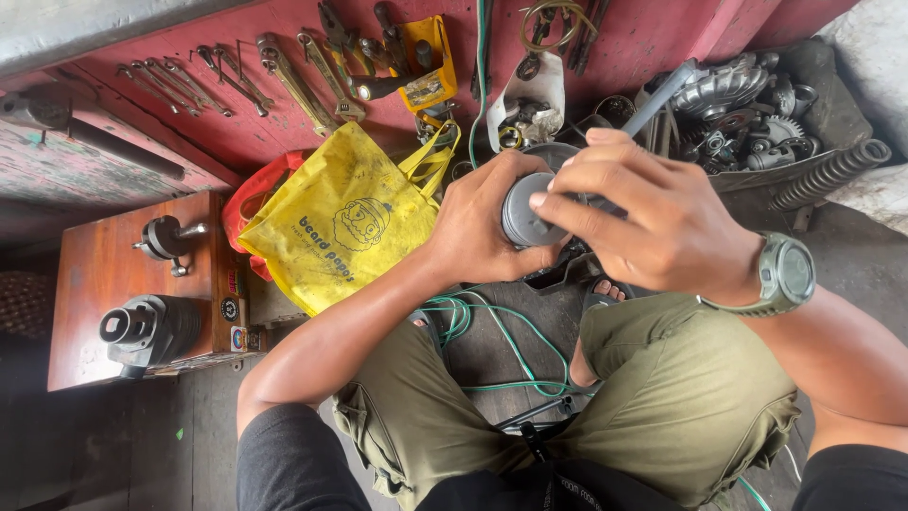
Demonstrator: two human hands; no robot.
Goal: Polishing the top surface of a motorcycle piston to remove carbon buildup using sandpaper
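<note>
Gripping a round grey metal part (526, 216) with a flat, dull face, the left hand (478, 227) wraps its side while the right hand (643, 218) pinches its rim.

— That round part (523, 213) between the left hand (478, 227) and the right hand (653, 222): what is it made of?

— Grey metal, matt and smooth on its face. The wrenches (284, 76) on the far side are bare steel, dull and worn.

— And the bag (340, 222)?

— Yellow cloth, creased, matt. The box (104, 274) at the left is reddish wood with a faint sheen; the cylinder (151, 326) on it is dark, ribbed metal.

— The trousers (681, 388)?

— Olive cloth, rumpled.
</note>
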